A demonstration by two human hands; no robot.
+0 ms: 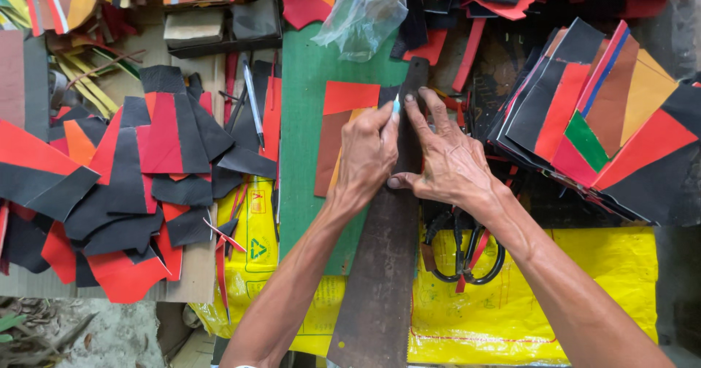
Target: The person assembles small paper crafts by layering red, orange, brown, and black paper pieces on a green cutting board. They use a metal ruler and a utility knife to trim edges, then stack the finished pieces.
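A long, dark, rusty metal straightedge (383, 266) lies lengthwise down the green cutting board, its far end over a red and brown leather piece (337, 131) lying flat beside it. A small light-blue-handled blade (396, 105) stands at the straightedge's left edge, tip down on the leather.

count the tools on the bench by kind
ruler: 1
knife in the left hand: 1
scissors: 1
pen: 1
total: 4
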